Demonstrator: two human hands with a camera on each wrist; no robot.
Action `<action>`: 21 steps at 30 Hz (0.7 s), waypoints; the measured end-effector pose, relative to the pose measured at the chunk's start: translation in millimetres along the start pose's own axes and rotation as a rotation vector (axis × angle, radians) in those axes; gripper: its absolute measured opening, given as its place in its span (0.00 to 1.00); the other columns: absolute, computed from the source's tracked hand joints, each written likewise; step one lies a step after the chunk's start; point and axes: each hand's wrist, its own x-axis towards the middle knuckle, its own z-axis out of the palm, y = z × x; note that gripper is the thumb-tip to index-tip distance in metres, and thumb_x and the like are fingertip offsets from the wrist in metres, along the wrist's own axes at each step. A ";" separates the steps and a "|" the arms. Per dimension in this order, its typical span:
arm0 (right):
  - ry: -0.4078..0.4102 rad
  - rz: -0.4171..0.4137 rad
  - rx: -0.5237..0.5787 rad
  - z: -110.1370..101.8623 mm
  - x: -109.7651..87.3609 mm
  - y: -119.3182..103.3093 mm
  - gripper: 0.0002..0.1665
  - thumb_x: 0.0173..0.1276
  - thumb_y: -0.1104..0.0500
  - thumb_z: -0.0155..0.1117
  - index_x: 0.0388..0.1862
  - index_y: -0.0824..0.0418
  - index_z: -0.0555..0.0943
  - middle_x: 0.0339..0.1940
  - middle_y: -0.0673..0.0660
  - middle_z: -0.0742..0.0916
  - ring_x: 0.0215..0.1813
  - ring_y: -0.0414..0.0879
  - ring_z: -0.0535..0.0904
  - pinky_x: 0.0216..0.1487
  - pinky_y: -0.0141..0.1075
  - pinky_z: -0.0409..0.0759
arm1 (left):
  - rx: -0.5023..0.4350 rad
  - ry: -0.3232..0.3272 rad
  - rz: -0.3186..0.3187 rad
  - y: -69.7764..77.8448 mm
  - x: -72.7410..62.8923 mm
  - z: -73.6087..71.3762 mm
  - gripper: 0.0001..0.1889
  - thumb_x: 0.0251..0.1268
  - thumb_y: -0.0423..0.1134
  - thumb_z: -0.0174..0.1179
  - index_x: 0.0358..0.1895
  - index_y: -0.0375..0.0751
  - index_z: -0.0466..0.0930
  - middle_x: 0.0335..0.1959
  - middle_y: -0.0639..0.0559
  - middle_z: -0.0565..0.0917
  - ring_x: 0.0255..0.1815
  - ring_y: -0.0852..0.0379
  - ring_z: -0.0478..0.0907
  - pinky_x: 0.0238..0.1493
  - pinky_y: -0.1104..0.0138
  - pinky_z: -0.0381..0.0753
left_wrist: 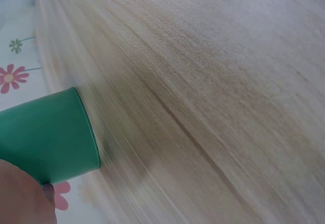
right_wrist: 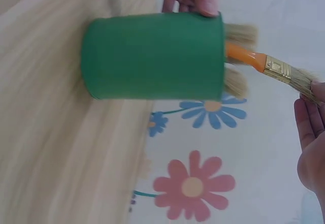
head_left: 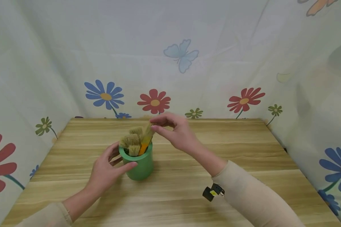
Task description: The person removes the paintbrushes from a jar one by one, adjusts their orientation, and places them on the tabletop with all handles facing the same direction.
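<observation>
A green cylindrical cup (head_left: 142, 168) stands upright on the wooden table, bristle ends pointing up out of it. My left hand (head_left: 105, 168) holds the cup from the left, thumb along its front and fingers round the back. Between thumb and fingertips, my right hand (head_left: 180, 134) pinches the bristles of a paintbrush (right_wrist: 277, 70) with an orange handle and a metal ferrule. That brush leans out over the cup's right rim, its lower handle hidden inside. Several other paintbrushes (head_left: 130, 141) with pale bristles crowd the cup's left side. The left wrist view catches only the cup's lower part (left_wrist: 56, 137).
The wood-grained table (head_left: 216, 142) reaches back to a white curtain (head_left: 125, 63) printed with flowers and butterflies, which also hangs at both sides. A small black device (head_left: 211, 192) is fastened at the right sleeve's cuff.
</observation>
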 end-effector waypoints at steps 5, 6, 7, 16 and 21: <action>0.054 -0.050 0.014 -16.3 7.6 -5.5 0.12 0.69 0.74 0.73 0.50 0.72 0.87 0.44 0.64 0.91 0.44 0.51 0.89 0.50 0.40 0.93 | 0.002 -0.001 0.005 -0.9 -0.4 0.1 0.50 0.58 0.53 0.82 0.81 0.44 0.66 0.75 0.44 0.76 0.74 0.42 0.76 0.68 0.55 0.85; 0.065 -0.058 0.017 -19.6 9.0 -6.5 0.12 0.68 0.75 0.73 0.50 0.72 0.87 0.43 0.64 0.91 0.43 0.51 0.89 0.50 0.40 0.93 | 0.003 0.000 0.006 -1.0 -0.4 0.2 0.50 0.58 0.53 0.82 0.81 0.44 0.66 0.75 0.44 0.76 0.74 0.42 0.76 0.68 0.55 0.85; 0.074 -0.060 0.020 -23.1 10.2 -7.7 0.12 0.68 0.75 0.73 0.50 0.73 0.87 0.43 0.65 0.91 0.42 0.50 0.89 0.49 0.39 0.93 | 0.000 0.000 0.005 -0.9 -0.4 0.2 0.50 0.58 0.53 0.82 0.81 0.44 0.66 0.75 0.44 0.76 0.74 0.42 0.76 0.68 0.56 0.85; 0.143 -0.009 0.002 -60.7 11.8 -20.8 0.14 0.70 0.74 0.71 0.54 0.72 0.86 0.45 0.62 0.91 0.42 0.42 0.88 0.46 0.31 0.91 | -0.003 0.001 0.008 1.0 -0.8 0.2 0.49 0.57 0.53 0.83 0.80 0.45 0.68 0.74 0.45 0.77 0.74 0.42 0.76 0.68 0.55 0.85; 0.149 0.023 -0.005 -77.9 7.9 -21.0 0.13 0.72 0.74 0.70 0.54 0.72 0.86 0.45 0.57 0.91 0.41 0.43 0.88 0.44 0.31 0.92 | 0.000 0.002 0.008 1.7 -0.7 0.4 0.49 0.57 0.53 0.83 0.80 0.45 0.68 0.74 0.44 0.77 0.74 0.42 0.76 0.68 0.55 0.85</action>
